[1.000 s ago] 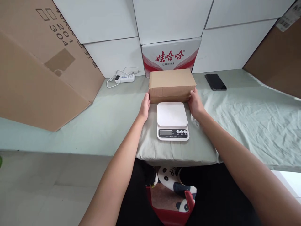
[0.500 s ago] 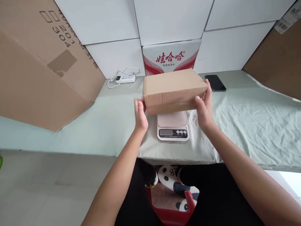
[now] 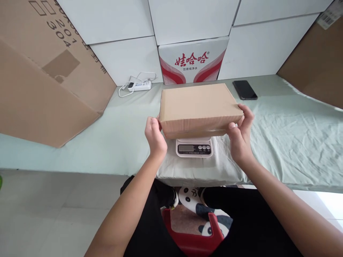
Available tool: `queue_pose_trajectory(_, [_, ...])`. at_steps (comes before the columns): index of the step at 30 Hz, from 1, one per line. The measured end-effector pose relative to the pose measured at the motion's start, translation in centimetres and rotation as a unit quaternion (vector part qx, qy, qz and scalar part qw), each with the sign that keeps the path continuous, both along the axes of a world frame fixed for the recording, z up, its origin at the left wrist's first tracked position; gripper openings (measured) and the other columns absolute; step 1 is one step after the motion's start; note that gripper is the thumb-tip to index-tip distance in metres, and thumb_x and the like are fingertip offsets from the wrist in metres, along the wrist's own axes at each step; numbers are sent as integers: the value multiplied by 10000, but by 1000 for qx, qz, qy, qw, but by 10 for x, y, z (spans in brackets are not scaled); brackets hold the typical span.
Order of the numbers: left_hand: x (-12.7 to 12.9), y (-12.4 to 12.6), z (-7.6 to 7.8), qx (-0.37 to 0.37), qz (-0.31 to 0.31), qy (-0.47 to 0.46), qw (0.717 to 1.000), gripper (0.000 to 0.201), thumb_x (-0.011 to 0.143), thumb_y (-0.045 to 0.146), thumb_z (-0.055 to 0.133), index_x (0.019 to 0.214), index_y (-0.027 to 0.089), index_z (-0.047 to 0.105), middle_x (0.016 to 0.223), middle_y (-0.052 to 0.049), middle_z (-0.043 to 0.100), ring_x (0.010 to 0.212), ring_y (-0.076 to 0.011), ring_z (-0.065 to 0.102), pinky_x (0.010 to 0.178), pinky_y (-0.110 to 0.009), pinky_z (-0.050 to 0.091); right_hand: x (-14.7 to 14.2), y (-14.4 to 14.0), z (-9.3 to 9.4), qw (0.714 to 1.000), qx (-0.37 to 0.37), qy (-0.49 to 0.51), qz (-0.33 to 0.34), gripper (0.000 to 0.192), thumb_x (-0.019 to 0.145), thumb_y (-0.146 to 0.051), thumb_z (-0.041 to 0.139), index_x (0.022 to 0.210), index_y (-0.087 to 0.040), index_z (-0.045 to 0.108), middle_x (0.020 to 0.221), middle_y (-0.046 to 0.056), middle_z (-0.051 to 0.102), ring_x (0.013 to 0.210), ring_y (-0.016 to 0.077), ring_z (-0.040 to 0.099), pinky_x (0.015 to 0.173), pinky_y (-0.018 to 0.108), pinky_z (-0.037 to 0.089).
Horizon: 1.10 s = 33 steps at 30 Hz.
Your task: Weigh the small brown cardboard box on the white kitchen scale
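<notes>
Between my two hands is a closed brown cardboard box (image 3: 199,103), its broad face up. My left hand (image 3: 155,137) grips its left end, the fingers partly hidden behind the corner. At the front right corner my right hand (image 3: 241,134) holds it, thumb on the front side. Directly under the box sits a white kitchen scale (image 3: 194,148); its display and buttons show in front, while the box hides its platform. Whether the box rests on the platform or hovers just above it, I cannot tell.
A green cloth covers the table (image 3: 128,121). At the back lie a white power strip (image 3: 139,85) with a cable and a black phone (image 3: 244,90). A red-and-white printed carton (image 3: 193,62) stands behind. Large cardboard boxes flank the left (image 3: 53,92) and right (image 3: 313,60).
Both hands have lowered the cardboard box toward me over the scale, and it now covers more of the platform. The box sits more level. The camera view has shifted slightly.
</notes>
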<state>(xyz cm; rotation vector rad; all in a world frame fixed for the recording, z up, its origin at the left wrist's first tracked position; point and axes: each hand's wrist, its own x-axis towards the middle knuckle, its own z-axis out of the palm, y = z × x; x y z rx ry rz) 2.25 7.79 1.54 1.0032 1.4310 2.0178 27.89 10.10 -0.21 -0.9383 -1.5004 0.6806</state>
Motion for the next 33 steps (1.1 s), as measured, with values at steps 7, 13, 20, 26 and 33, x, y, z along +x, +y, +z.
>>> queue_pose_trajectory(7, [-3,1,4,-24,-4,2,1000,558,1025,694,579,711,262,417,726,19,450,663,-165,451,617,-303,418,-2,-3,2,999,19,-17,-31,523,1039,-648,607,1534,-528,486,1446,83,606,1355,376,656,1064,662,641])
queue_pose_trajectory(13, [-5,2,6,-27,0,-4,1000,469,1045,601,559,740,245,539,761,-8,563,702,-171,543,659,-298,483,-4,-4,1,999,10,-8,-30,509,1030,-651,621,1508,-523,502,1469,77,590,1331,373,671,1049,658,648])
queue_pose_trajectory(20, [-10,4,7,-34,13,9,999,475,1046,612,554,744,248,515,761,1,530,677,-167,485,623,-296,412,-8,-6,0,999,18,-13,-31,505,1030,-640,614,1508,-524,504,1456,83,592,1338,393,681,974,642,666])
queue_pose_trajectory(26, [-12,6,6,-36,9,9,999,466,1060,598,548,748,257,484,760,7,492,671,-173,444,615,-307,379,-9,-8,0,999,15,-15,-30,495,1037,-637,605,1509,-530,499,1472,84,591,1378,399,669,963,623,676])
queue_pose_trajectory(33, [-13,7,3,-30,-4,16,999,500,1037,671,567,763,263,482,761,8,484,679,-179,445,623,-314,383,-8,-6,2,999,19,-16,-32,466,1043,-616,600,1486,-509,505,1441,94,615,1412,402,649,974,633,671])
